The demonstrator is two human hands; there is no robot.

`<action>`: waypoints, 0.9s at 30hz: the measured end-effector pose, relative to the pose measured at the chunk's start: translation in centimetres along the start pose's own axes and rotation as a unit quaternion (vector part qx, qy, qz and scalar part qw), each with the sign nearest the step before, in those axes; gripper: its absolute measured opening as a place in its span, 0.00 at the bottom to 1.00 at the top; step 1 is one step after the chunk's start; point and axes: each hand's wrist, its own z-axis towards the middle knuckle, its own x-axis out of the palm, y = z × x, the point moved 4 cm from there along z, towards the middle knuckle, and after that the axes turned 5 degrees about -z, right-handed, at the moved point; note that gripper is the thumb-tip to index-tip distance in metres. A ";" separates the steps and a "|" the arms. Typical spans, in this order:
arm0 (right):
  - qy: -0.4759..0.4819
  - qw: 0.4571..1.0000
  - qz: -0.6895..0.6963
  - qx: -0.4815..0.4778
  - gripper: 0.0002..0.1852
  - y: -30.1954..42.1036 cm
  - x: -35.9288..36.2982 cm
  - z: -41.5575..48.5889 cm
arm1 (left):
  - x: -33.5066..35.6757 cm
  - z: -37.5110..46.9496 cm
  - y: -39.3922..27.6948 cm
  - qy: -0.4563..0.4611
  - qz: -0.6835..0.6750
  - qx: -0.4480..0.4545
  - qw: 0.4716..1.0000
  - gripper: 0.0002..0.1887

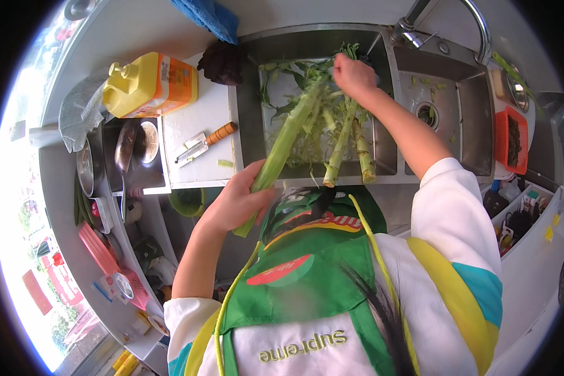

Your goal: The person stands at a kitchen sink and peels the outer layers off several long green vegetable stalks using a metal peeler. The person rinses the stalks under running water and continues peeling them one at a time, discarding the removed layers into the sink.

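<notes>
My left hand (243, 197) is closed around the lower part of a thick, pale green vegetable stalk (286, 134), which slants up over the left sink basin (246, 108). Near the stalk's leafy far end is my right hand (355, 77), its fingers curled; what it holds, if anything, is hidden by the hand and blur. Two more stalks, one pale green (342, 145) and one with brown marks (364, 152), lean on the basin's front edge. Leaves and peelings lie in the basin. A peeler with a wooden handle (221, 133) lies on the white counter to the left.
A yellow jug (136, 84) and a dark cloth or bag (221, 63) stand left of the basin, below a blue towel (207, 19). Rightward are a second basin (432, 61) with a drain, a chrome faucet (416, 37) and a red basket (500, 136).
</notes>
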 end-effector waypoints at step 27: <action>0.037 0.970 0.206 -0.120 0.05 10.1 1.0 -7.0 | 0.7 3.9 2.2 0.060 -0.284 -0.041 0.956 0.35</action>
